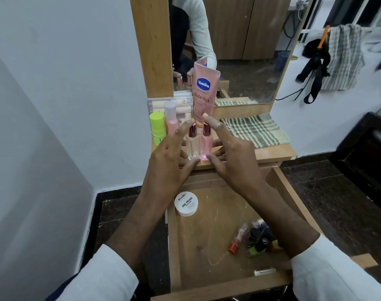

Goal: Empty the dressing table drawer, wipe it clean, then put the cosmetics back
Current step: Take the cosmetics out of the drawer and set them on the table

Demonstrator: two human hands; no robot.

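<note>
From the head view, my left hand (170, 153) and right hand (233, 155), both released with fingers spread, flank two slim rose-capped glass bottles (199, 144) at the surface's front edge above the open wooden drawer (209, 213); a nudge would, I judge, topple them in.

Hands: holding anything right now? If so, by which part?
Nothing clearly gripped. The left hand and right hand flank the clear bottle and pink bottle on the tabletop, fingers spread.
</note>
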